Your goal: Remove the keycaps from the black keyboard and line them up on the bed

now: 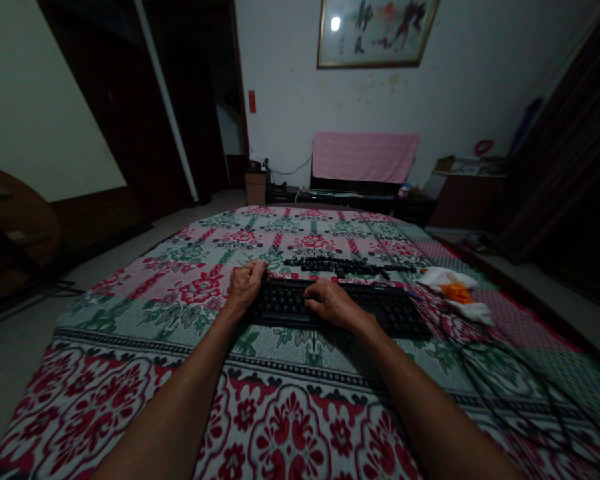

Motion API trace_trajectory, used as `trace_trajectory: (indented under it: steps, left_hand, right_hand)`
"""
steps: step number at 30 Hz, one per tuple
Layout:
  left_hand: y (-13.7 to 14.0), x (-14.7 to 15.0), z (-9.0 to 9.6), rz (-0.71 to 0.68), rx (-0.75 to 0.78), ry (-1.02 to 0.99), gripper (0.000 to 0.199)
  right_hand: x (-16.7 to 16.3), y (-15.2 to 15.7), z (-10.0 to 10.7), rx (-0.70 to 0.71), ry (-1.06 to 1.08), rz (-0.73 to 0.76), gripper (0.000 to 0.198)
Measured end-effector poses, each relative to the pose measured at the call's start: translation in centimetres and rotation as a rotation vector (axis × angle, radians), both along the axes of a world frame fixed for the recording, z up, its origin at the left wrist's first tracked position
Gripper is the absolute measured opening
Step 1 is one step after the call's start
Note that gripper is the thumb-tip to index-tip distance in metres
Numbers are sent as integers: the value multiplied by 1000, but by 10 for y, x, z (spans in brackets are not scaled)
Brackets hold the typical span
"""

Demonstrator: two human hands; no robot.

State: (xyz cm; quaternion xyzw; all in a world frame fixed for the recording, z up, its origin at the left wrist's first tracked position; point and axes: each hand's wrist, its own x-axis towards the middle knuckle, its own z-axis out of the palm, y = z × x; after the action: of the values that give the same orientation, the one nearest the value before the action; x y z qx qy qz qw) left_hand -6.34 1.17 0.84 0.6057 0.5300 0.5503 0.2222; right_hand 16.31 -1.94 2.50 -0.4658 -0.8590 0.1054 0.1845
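A black keyboard [395,312] lies flat on the patterned cloth. At its left end my left hand [246,285] is closed, fingers curled in and thumb pressed against them; whatever it holds is hidden. Over the middle of the keys rests my right hand [333,301], its fingers bent and the thumb and forefinger close together at the keys. Anything between those fingertips is too small and dark to name. Just behind the keyboard runs a loose row of small black pieces that look like keycaps [343,267].
A red, green and white cloth [290,413] covers the table. Right of the keyboard are a white and orange crumpled bag [455,292] and looped black cable [510,373]. Against the far wall, a pink cloth [365,157] hangs over a dark screen on a low cabinet.
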Motion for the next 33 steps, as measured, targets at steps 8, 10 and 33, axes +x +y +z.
trace_trajectory:
  steps: [8, 10, 33]
  left_hand:
    - [2, -14, 5, 20, -11, -100, 34]
    - [3, -16, 5, 35, -11, -127, 35]
    - [7, -16, 0, 38, -22, -112, 38]
  right_hand:
    - [-2, -2, 1, -4, -3, -43, 20]
    - [-2, -3, 3, -14, -6, -36, 18]
    - [-1, 1, 3, -20, -29, 33, 16]
